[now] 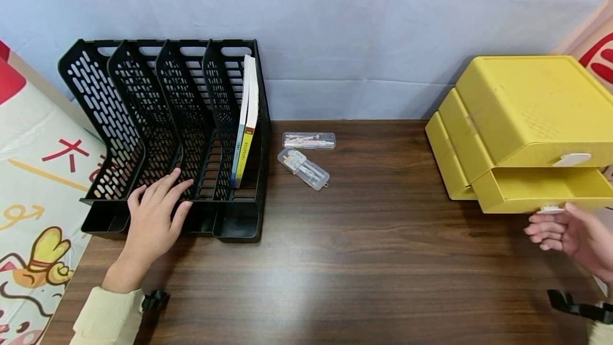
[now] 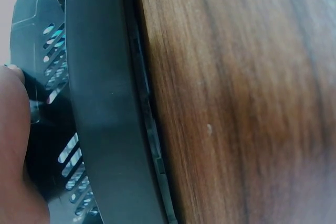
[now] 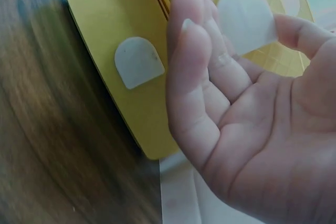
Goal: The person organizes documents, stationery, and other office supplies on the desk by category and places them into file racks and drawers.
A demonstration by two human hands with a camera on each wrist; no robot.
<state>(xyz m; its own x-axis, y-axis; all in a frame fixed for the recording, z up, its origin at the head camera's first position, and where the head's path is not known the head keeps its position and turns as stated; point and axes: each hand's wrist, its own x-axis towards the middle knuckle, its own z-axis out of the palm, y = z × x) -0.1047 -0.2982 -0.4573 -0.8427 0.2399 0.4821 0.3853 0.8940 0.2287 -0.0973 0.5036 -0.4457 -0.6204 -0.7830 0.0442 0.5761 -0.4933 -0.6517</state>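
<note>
My left hand rests with fingers spread over the front of a black desktop file rack. In the left wrist view, the rack's smooth front wall stands beside that hand. On the right, a yellow drawer unit has its middle drawer pulled out, its visible inside bare. My right hand pinches the drawer's white handle, thumb at its edge and the other fingers curled below. Another white handle shows on the lower drawer in the right wrist view.
Two thin books stand in the rack's rightmost slot. Between rack and drawers lie a flat clear case and a clear plastic case with a label on the brown wooden table. A pale cloth hangs behind.
</note>
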